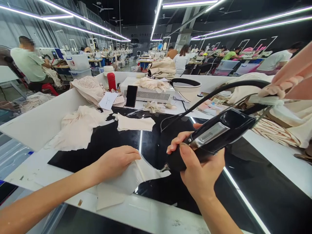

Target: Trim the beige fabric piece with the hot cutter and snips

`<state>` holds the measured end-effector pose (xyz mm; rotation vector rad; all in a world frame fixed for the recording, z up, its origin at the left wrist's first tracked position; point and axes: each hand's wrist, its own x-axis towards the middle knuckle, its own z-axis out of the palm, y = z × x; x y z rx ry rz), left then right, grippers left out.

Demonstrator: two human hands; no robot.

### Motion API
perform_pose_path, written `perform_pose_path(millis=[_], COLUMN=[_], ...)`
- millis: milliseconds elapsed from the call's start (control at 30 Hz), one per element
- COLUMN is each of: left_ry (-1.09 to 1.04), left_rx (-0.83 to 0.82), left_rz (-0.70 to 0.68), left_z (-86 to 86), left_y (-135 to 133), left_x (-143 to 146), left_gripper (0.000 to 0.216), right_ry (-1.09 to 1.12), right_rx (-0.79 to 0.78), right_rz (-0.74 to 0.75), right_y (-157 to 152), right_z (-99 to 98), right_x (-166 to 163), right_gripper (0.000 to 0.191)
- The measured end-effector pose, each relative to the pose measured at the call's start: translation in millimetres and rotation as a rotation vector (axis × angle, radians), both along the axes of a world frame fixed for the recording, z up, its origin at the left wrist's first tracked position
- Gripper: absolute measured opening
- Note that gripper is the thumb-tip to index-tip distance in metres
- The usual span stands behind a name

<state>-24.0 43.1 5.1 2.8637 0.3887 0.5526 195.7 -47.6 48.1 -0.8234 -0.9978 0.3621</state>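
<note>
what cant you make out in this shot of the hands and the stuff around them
All in the head view:
Left hand: palm hidden by its own back, so its grip is unclear.
Right hand: partly hidden behind the black tool.
Tool tip: too small to tell if it touches the pale cloth.
White card: print too small to read.
Pink fabric: cut off by the right edge.

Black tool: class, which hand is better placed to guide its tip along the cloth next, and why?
Probably the right hand: it grips the black tool, whose tip is by the cloth, while the left hand touches the cloth.
</note>
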Motion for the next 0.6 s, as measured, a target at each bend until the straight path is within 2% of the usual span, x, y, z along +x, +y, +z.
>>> perform_pose_path(millis=[100, 233, 400, 600], left_ry=[-0.005, 0.064, 0.1, 0.048], left_rx=[0.014, 0.019, 0.076, 0.173], left_rz=[0.114, 0.194, 0.159, 0.088], left_z=[-4.7, -15.8, -25.5, -35.5], left_y=[-3, -5, -8, -12], left_x=[11, 24, 23, 13], left_gripper=[0.037, 0.03, 0.022, 0.026], right_ry=[0.012, 0.016, 0.016, -0.002], right_rx=[-0.005, -0.025, -0.026, -0.043], right_rz=[-0.001, -0.013, -0.039, -0.04], right_y=[2, -1, -12, -24], right_z=[-2.4, -4.4, -3.0, 0.1], right_x=[2, 5, 6, 1], right_gripper=[0.042, 0.042, 0.041, 0.04])
